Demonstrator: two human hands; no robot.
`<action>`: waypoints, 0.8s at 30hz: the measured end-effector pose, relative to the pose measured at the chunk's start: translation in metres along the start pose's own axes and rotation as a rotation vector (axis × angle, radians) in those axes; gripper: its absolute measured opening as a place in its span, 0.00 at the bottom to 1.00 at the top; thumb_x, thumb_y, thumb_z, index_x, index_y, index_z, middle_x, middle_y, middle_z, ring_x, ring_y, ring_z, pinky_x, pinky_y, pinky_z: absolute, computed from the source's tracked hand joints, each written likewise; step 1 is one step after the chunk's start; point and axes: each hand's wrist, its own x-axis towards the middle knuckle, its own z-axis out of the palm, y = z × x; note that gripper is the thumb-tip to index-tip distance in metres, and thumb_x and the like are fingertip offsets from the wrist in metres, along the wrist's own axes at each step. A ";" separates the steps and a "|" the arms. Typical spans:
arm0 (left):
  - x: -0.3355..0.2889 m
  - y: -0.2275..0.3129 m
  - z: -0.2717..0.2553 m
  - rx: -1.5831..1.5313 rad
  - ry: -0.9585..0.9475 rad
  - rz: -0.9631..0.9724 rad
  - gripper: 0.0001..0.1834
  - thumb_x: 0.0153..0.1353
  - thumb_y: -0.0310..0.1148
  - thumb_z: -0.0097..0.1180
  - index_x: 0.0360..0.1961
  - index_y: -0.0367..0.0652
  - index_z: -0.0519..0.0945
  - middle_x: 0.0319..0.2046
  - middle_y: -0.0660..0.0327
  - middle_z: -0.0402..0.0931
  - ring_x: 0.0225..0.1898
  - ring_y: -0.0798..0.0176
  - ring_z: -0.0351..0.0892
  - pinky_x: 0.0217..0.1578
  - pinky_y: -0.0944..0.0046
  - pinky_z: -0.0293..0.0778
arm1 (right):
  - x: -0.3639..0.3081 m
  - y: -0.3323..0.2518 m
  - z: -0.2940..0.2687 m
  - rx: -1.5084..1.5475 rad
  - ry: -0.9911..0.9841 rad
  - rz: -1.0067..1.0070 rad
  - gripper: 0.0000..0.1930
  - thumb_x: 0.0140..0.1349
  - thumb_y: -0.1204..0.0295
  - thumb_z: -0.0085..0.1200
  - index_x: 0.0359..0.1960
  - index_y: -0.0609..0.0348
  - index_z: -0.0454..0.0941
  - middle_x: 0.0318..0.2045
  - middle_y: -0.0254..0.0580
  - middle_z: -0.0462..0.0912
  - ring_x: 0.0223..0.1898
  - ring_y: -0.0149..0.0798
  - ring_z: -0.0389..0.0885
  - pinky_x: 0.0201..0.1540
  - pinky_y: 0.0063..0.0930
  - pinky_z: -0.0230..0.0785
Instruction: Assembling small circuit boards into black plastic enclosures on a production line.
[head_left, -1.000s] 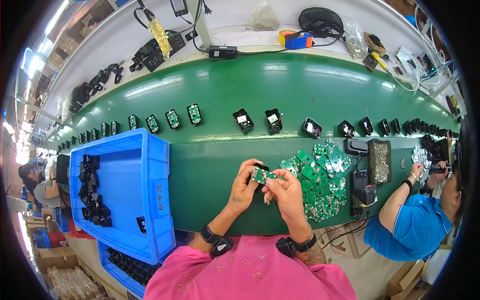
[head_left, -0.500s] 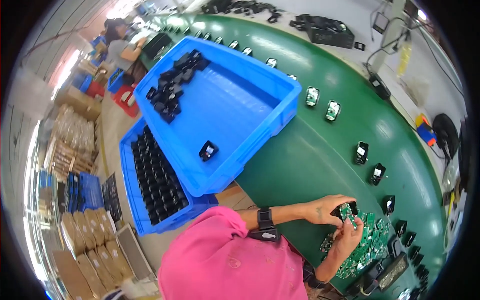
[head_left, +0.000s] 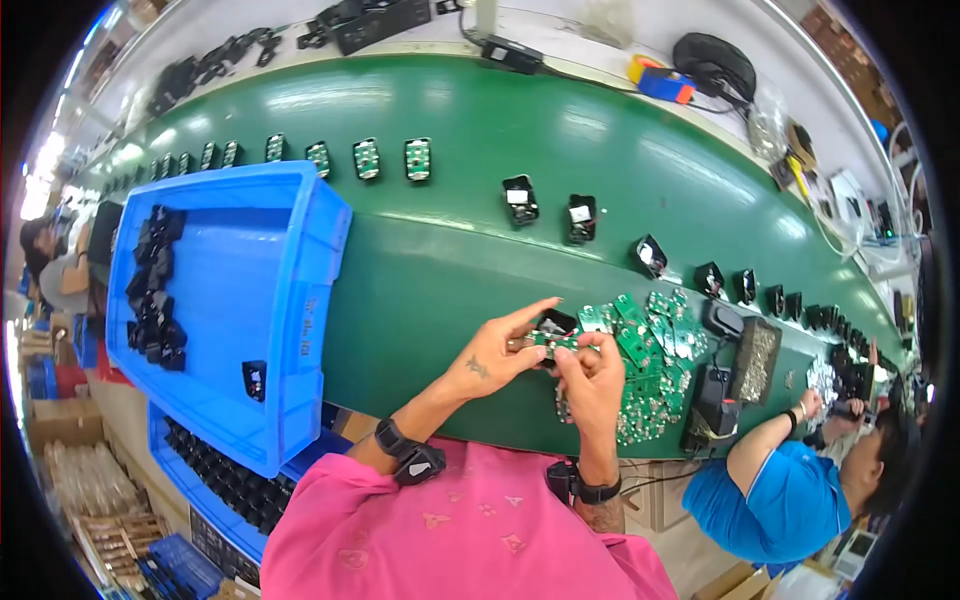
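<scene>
My left hand (head_left: 497, 352) grips a small black plastic housing (head_left: 557, 321) by its side, thumb toward the front. A green circuit board (head_left: 548, 344) lies at the housing's near side, pinched by the fingertips of my right hand (head_left: 594, 378). My fingers partly cover the board, so whether it sits inside the housing I cannot tell. Just right of my right hand spreads a heap of loose green circuit boards (head_left: 645, 350) on the green table (head_left: 430, 285).
A blue crate (head_left: 225, 310) with black housings (head_left: 155, 290) stands at left, above another full crate (head_left: 220, 480). Housings with boards (head_left: 417, 160) and open housings (head_left: 582, 218) line the table. At right are black devices (head_left: 712, 405), a metal-filled box (head_left: 757, 360) and a co-worker in blue (head_left: 780, 490).
My view has swung to the right, bringing the co-worker in blue into sight. Both hands still hold the housing and board together, above the table beside the heap.
</scene>
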 end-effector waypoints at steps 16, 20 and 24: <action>0.000 0.018 0.020 0.559 0.193 0.240 0.30 0.60 0.15 0.54 0.66 0.40 0.69 0.50 0.53 0.78 0.39 0.65 0.84 0.39 0.67 0.84 | 0.002 0.001 0.017 0.133 0.173 -0.171 0.04 0.64 0.79 0.57 0.38 0.67 0.77 0.27 0.33 0.80 0.21 0.20 0.75 0.21 0.15 0.65; 0.002 0.019 0.021 0.498 0.148 0.120 0.31 0.60 0.15 0.55 0.66 0.41 0.69 0.48 0.53 0.79 0.38 0.69 0.82 0.37 0.67 0.84 | -0.002 0.002 0.019 0.161 0.147 -0.307 0.05 0.64 0.81 0.56 0.40 0.66 0.77 0.28 0.35 0.81 0.20 0.22 0.76 0.21 0.16 0.66; 0.002 0.018 0.020 0.518 0.118 0.170 0.31 0.59 0.15 0.54 0.66 0.41 0.70 0.47 0.53 0.80 0.37 0.71 0.82 0.35 0.68 0.82 | -0.003 -0.008 0.015 0.207 0.048 -0.170 0.06 0.66 0.79 0.55 0.42 0.69 0.78 0.27 0.39 0.82 0.23 0.23 0.77 0.23 0.17 0.69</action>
